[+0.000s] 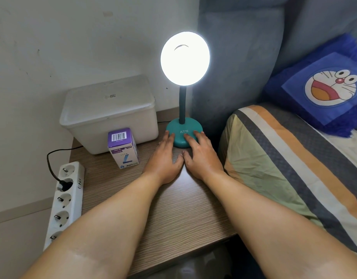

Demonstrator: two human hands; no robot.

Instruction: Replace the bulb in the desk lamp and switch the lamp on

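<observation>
The desk lamp stands at the back of the wooden table, its round head [185, 58] glowing bright white above a dark neck and a teal base [183, 128] marked ATN. My left hand [164, 156] lies flat with straight fingers touching the base's left front edge. My right hand [199, 154] lies flat too, its fingertips on the base's right front, near a small dark switch. The two thumbs nearly meet on the table. A purple and white bulb box [123, 148] stands upright to the left of my hands.
A white lidded storage box [109, 111] sits behind the bulb box. A white power strip [66, 196] hangs at the table's left edge with a black plug in it. A striped pillow [284, 164] and a blue cartoon cushion [326, 89] lie on the bed to the right.
</observation>
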